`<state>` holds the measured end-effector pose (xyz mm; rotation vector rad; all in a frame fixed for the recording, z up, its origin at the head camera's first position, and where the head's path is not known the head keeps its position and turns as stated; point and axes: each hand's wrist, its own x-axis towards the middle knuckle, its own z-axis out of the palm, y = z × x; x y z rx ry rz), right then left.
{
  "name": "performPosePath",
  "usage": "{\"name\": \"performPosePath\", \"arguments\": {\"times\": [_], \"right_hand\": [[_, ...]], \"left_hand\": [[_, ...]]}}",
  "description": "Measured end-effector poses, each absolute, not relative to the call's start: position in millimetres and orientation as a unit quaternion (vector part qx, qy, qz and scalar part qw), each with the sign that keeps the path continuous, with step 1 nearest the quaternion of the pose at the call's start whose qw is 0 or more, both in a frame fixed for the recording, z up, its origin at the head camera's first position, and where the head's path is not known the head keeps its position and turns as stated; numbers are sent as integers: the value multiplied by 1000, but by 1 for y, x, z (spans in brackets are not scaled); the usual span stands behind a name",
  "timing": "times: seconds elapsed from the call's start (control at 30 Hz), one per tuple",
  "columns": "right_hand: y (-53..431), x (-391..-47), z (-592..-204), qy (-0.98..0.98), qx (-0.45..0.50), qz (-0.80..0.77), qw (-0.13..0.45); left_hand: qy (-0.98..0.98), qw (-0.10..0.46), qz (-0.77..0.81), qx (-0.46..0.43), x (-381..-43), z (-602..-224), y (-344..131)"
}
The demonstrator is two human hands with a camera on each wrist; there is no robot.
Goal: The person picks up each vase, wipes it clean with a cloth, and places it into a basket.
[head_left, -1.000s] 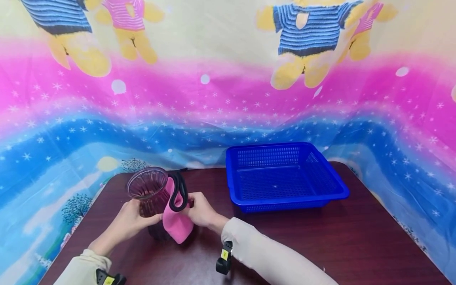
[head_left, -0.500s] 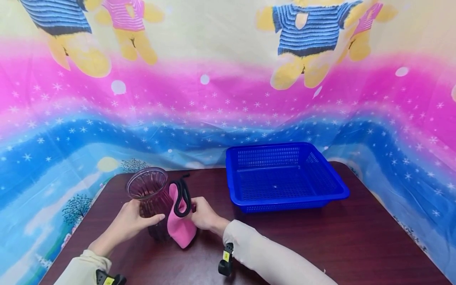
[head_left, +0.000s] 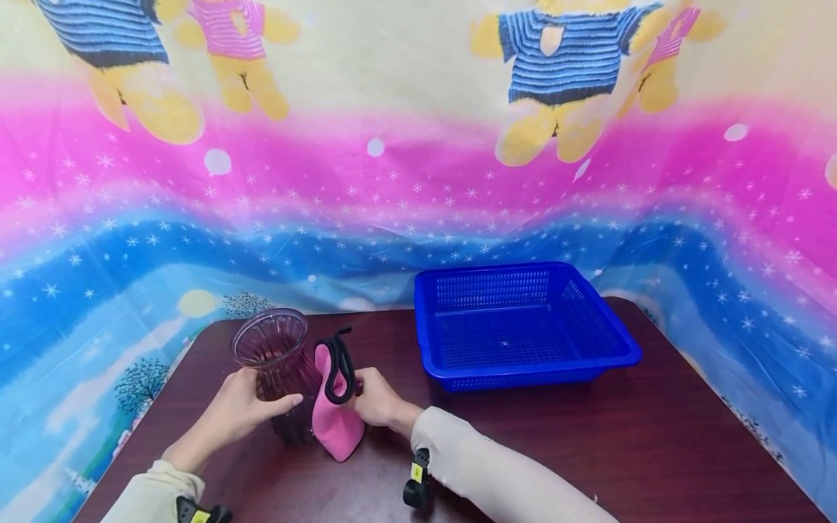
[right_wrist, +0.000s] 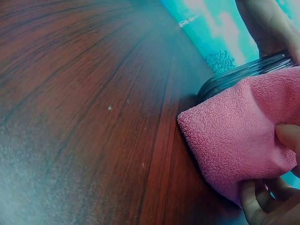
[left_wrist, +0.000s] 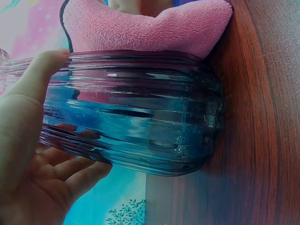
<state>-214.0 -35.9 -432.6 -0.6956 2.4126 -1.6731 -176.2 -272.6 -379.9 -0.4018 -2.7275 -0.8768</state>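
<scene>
A purple-tinted, ribbed glass vase with a flared rim stands at the left of the table. My left hand grips it around the middle, thumb on the near side; the left wrist view shows its fingers behind the glass. Right beside the vase, a folded pink cleaning cloth with black edging hangs from my right hand. In the right wrist view the thumb presses into the fluffy cloth and the other fingers curl beneath it. Part of the vase is hidden behind the cloth there.
A blue perforated plastic basket sits at the back right of the dark wooden table. A printed curtain hangs close behind the table and along its sides.
My right hand has moved the cloth slightly right and toward me, off the vase's side. The left hand keeps its hold, and the vase stays in place.
</scene>
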Motion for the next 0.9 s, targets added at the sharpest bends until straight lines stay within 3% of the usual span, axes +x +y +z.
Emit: {"name": "performPosePath", "arguments": {"times": [0.9], "right_hand": [[-37,-210,-438,776,-208,-591,72]], "left_hand": [[-937,120,-299,-134,-177,-382,-273]]}}
